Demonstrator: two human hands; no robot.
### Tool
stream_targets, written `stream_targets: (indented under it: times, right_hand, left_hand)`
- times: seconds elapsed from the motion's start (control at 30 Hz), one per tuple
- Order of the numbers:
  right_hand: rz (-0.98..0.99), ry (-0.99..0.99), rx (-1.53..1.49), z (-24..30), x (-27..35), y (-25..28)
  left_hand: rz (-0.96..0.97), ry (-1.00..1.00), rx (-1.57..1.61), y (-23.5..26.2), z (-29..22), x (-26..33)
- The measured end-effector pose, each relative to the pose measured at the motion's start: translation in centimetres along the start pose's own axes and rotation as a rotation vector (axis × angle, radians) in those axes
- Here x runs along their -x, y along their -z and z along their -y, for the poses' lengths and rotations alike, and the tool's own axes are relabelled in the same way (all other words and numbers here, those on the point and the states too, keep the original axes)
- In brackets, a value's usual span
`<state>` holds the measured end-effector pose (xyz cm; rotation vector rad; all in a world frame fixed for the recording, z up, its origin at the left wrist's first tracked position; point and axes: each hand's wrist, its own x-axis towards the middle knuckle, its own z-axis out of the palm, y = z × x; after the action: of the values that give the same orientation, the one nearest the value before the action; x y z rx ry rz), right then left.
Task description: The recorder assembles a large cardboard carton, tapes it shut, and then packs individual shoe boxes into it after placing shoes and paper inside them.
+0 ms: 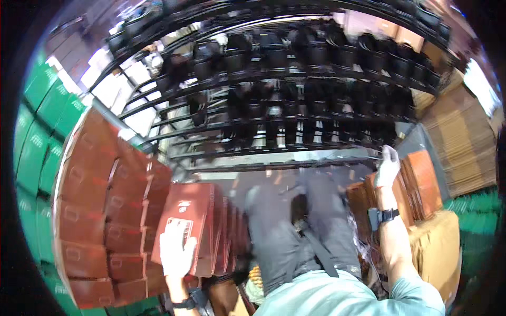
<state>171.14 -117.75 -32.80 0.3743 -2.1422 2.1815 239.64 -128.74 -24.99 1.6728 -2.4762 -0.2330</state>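
My left hand (177, 252), in a white glove, lies flat on the lid of a reddish-brown shoe box (191, 198), fingers stretched and thumb apart. This box is at the front of a row of similar boxes standing just left of my legs. Out to the right, my gloved right hand (388, 167) is raised beside a stack of orange-brown boxes (423, 181), close to the end of the rack's lowest bar. Motion blur hides how its fingers are set, and I see nothing clearly held in it.
A black tiered rack (274, 76) carrying rows of dark shoes spans the front. Stacked reddish-brown boxes (87, 210) and green boxes (39, 131) line the left. On the right are a pile of flat cardboard (461, 139) and a tan carton (436, 247).
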Motion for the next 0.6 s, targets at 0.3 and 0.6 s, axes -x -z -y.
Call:
stream_targets:
  times: [0.3, 0.6]
  right_hand:
    - [0.891, 0.059, 1.467, -12.1, 17.3, 35.8]
    - [1.529, -0.147, 1.381, -24.9, 19.5, 52.5]
  left_hand:
    - [-0.615, 0.017, -0.341, -2.6, -3.0, -1.4]
    - [-0.444, -0.075, -0.076, -9.8, 5.1, 8.7]
